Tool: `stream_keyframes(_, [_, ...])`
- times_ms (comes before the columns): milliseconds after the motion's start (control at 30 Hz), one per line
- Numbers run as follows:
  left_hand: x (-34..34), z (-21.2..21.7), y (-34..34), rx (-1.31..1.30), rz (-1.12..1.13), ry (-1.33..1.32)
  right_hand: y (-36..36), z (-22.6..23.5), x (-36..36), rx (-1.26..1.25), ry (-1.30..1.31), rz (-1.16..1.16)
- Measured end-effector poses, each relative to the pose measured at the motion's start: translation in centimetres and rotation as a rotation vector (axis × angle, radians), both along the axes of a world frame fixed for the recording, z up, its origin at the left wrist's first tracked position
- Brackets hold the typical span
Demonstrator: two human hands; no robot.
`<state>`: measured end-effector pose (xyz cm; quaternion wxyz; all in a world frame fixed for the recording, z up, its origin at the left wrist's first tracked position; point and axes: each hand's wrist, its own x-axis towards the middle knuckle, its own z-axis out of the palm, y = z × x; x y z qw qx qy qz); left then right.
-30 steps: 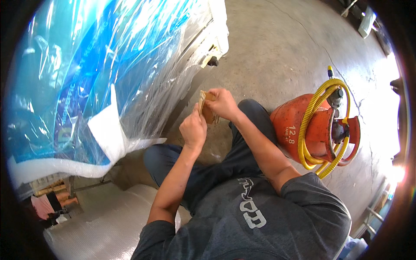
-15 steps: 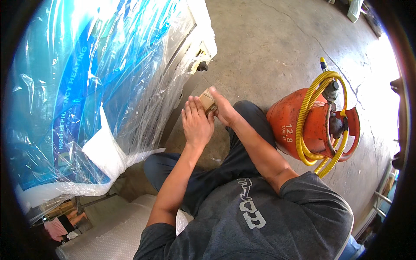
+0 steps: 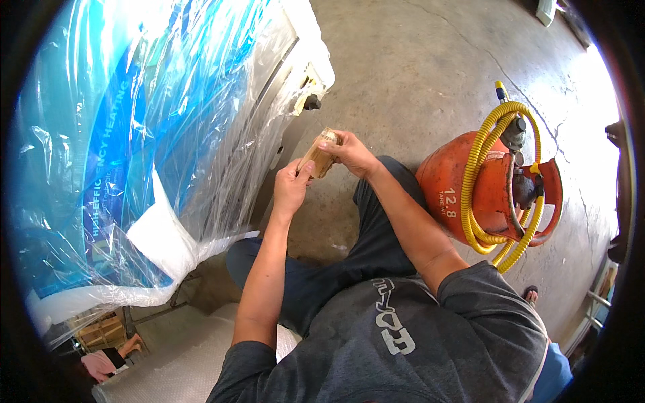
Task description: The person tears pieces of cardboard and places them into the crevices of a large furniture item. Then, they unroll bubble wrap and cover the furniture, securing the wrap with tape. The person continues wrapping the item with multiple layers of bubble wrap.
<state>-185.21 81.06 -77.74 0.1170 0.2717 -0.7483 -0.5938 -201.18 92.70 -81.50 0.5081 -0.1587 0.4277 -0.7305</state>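
Observation:
Above my lap I hold a roll of tan packing tape (image 3: 318, 158) in both hands. Its outer face is brown and glossy, with a paler patch near the top. My left hand (image 3: 291, 188) pinches the lower left edge between thumb and fingers. Across the upper right part lies the thumb of my right hand (image 3: 352, 155), while its fingers curl behind the roll. The far side of the roll and some of my fingertips are hidden.
On the left stands a large appliance (image 3: 201, 114) in clear plastic over a blue printed panel, with white foam (image 3: 158, 235) along its base. Right of my knee lies an orange gas cylinder (image 3: 447, 174) with a coiled yellow hose (image 3: 474, 201). Bubble wrap (image 3: 168, 356) spreads at lower left.
My left hand has gone from lying flat over the tape to pinching its lower edge. The right hand has shifted up and curled round it, and more of the roll shows.

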Motion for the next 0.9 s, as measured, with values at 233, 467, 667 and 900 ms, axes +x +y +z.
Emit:
stream_keyframes(233, [-1.3,-1.5,1.9,-0.538,0.098,-0.153,-1.5,-1.7,1.6,0.056,0.004,-0.284])
stream_keyframes(467, [-3.3,-5.1,-2.1,0.161,-0.011,-0.033,-4.1,-4.5,-2.6,0.104,0.091,-0.246])
stream_keyframes(667, [-7.4,-10.2,-4.7,0.064,0.095,-0.268,-7.1,-8.8,-4.8,0.391,-0.149,-0.237])
stream_keyframes(900, [-11.4,-16.0,-6.8,-0.003,0.297,-0.234,-11.5,-14.1,-7.1,0.721,-0.174,-0.123])
